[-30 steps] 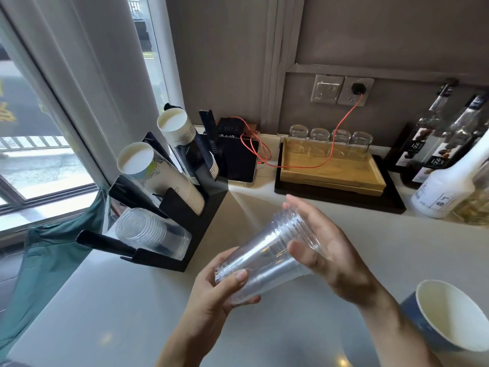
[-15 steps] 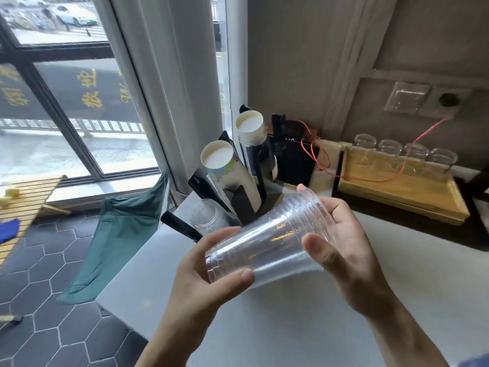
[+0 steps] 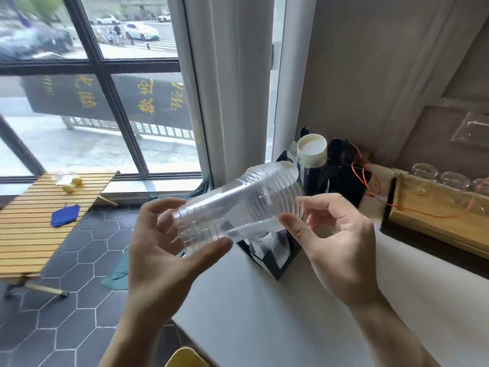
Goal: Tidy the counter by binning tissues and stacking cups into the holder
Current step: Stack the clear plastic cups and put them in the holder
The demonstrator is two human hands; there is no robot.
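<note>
Both hands [image 3: 169,250] [image 3: 341,250] clamp nested clear cups [image 3: 238,207] sideways above tabletop [image 3: 264,300]; loose grip risks stack sliding apart before the holder [image 3: 275,258].

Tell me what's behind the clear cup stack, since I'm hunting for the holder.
Behind the clear cup stack stands the black holder, with a paper cup stack rising above. The holder's lower slots are hidden by the cups and the right hand.
</note>
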